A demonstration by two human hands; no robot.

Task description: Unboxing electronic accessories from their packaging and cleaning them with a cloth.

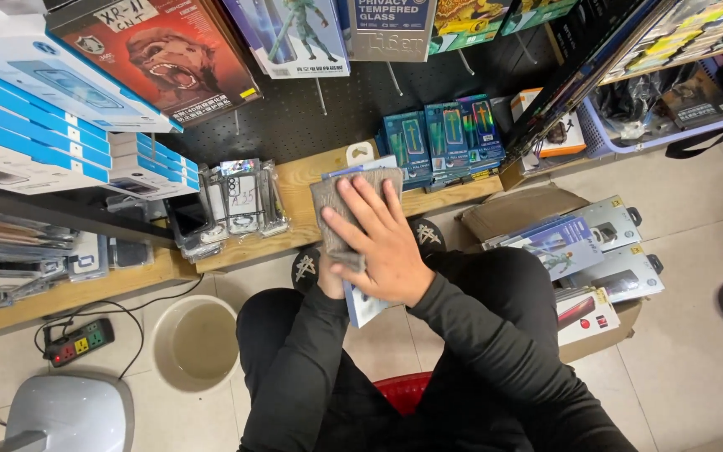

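right hand point(387, 247) lies flat, fingers point(360, 205) spread, pressing a grey cloth point(332, 209) onto a flat blue-and-white package point(363, 305) above the lap. left hand point(328, 280) is tucked beneath, grip impossible to tell. teal boxes point(441, 138) line the wooden shelf point(294, 188).

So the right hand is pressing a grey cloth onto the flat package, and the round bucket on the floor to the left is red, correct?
Not quite. In the head view the right hand does press the grey cloth onto the flat package, but the round bucket on the floor is beige, not red. The left hand grips the package from below.
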